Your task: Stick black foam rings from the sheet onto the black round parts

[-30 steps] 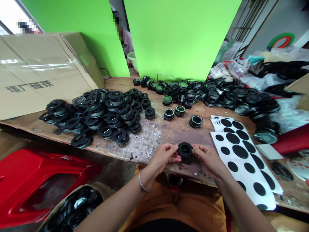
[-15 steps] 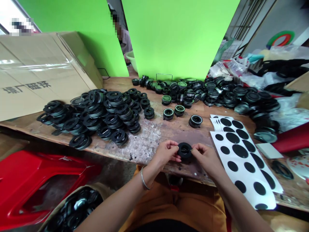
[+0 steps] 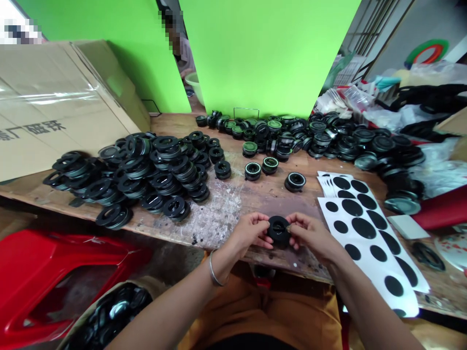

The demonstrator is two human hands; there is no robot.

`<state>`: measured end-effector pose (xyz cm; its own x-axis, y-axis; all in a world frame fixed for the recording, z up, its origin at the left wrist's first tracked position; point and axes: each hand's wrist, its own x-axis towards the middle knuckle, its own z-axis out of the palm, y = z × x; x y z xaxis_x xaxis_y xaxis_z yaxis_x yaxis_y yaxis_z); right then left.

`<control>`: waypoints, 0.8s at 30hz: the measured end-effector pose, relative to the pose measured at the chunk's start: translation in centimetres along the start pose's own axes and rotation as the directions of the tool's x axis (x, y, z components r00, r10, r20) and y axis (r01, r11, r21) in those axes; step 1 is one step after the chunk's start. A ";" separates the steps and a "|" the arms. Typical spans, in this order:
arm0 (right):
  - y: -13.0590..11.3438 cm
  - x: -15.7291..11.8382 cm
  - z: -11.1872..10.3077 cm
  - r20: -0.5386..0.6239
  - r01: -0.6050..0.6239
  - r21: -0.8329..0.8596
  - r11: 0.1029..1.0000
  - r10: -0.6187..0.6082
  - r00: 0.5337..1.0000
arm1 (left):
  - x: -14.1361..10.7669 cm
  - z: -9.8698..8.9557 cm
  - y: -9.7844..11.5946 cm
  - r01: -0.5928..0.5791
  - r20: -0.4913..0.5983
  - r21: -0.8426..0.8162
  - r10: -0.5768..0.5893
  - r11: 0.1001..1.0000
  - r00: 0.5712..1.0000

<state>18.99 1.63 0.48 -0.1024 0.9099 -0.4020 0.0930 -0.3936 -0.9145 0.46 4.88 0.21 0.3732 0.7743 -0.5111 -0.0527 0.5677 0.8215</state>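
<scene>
A round black ring-shaped part (image 3: 278, 237) with an opening in its middle sits at the table's front edge, between my hands. My left hand (image 3: 251, 230) has thumb and fingers closed on its left side. On its right side my right hand (image 3: 306, 233) pinches the rim, its fingertips near the opening. To the right lie white sheets (image 3: 352, 253) bearing black round stickers of several sizes. Just beyond my hands stand three similar round parts with pale rings on top, one of them a black-and-white part (image 3: 295, 182).
A large pile of black round parts (image 3: 164, 180) covers the table's left side. More parts (image 3: 284, 129) line the back below a green panel (image 3: 262, 53). A cardboard box (image 3: 54, 107) stands left, a red stool (image 3: 32, 277) below. Another person (image 3: 186, 58) shows through a gap.
The view has shifted slightly. My right fingers have moved around the part's right rim, with more fingertips now showing beneath it. My left hand keeps its hold.
</scene>
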 end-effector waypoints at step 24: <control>3.5 -3.6 -0.2 -0.152 0.143 -0.068 0.987 -0.152 0.977 | 2.6 -4.9 6.1 -0.329 -0.361 -0.231 0.234 0.916 0.903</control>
<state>19.90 -2.98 -1.30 0.0365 0.9683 -0.2469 0.1447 -0.2496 -0.9575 -3.48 11.72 2.71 -0.0096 0.9326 -0.3607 -0.3848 0.3295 0.8622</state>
